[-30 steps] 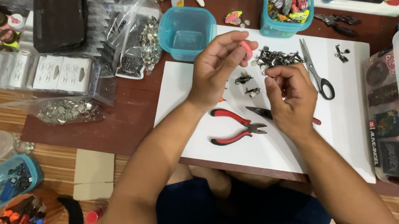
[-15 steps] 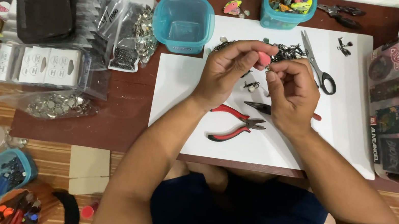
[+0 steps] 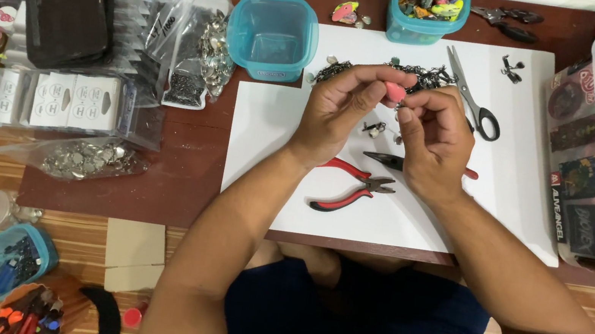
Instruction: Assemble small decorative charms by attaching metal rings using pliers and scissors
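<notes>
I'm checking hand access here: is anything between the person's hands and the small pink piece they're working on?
Nothing visible. The left hand pinches the pink piece in its fingertips, and the right hand meets it directly. The red-handled pliers lie below on the white sheet.

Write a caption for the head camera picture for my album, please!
Both hands pinch a small pink piece above white paper, beside red pliers and scissors.
</notes>
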